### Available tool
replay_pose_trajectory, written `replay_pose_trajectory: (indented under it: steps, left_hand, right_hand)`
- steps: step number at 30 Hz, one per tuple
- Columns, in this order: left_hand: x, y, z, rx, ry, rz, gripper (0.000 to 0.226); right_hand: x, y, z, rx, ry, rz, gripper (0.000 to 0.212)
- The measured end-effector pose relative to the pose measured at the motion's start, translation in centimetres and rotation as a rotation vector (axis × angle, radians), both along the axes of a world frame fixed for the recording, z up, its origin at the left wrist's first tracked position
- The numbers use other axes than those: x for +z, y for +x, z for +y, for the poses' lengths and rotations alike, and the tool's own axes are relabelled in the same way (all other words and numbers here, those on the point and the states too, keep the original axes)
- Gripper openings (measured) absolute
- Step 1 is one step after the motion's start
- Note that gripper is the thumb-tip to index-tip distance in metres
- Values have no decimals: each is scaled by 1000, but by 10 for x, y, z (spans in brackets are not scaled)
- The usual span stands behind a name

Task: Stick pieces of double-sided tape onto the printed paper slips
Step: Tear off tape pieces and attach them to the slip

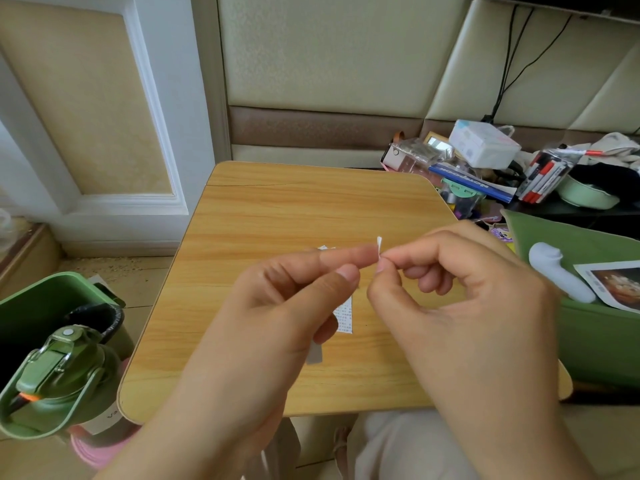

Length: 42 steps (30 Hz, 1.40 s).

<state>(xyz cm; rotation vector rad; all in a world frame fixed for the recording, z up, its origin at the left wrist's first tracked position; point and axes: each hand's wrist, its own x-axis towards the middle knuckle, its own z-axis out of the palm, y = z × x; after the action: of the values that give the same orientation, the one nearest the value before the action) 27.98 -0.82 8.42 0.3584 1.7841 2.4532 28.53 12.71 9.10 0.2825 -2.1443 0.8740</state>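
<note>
Both hands were raised over the wooden table [277, 209]. The right hand [460, 292] pinched a tiny white tape piece [379, 244] between thumb and forefinger, its other fingers curled in. The left hand [287, 299] had thumb and forefinger closed narrow, tips touching the same tape piece; whether it truly gripped it was hard to tell. A greyish strip [314, 353] hung below the left hand's lower fingers, top end hidden, maybe tape backing, unclear.

The printed paper slip [345, 318] lay flat on the table under the hands, mostly covered by the left hand; the print was too small to read. Another white scrap [323, 248] peeked out just beyond the left forefinger, mostly hidden.

Containers: a green bin [38, 303] near left on the floor held a black bag [104, 318], contents not visible. A green bottle [52, 382] with a clasped lid stood nearest left, partly cut off. On the far right, a clear pouch of markers [545, 180] leaned in the clutter beside a white box [483, 143] and a pale green bowl [585, 195]. A green case [595, 337] at right held a white device [557, 275] and a photo print [616, 282], cut by the frame edge.
</note>
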Motion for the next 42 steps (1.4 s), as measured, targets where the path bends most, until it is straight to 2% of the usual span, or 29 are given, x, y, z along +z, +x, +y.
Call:
replay_pose_trajectory:
  steps: [15, 25, 29, 31, 35, 42]
  left_hand:
    - [-11, -19, -6, -101, 93, -153, 24]
    - [-20, -42, -8, -95, 78, -245, 24]
    - [-29, -58, -9, -62, 79, -310, 25]
    - [-34, -67, -10, -44, 74, -344, 25]
    - [-44, -83, -7, -46, 105, -429, 25]
    - [-58, -103, 1, -71, 159, -538, 27]
  right_hand:
    - [-9, -26, 10, 381, -436, -347, 9]
    - [-18, -57, 14, 392, -635, -530, 32]
    - [-32, -78, 24, 330, -690, -620, 27]
    - [-45, -92, 34, 245, -668, -653, 24]
    - [-82, -127, 58, 34, -467, -757, 17]
    - [-136, -181, 84, -101, -333, -937, 5]
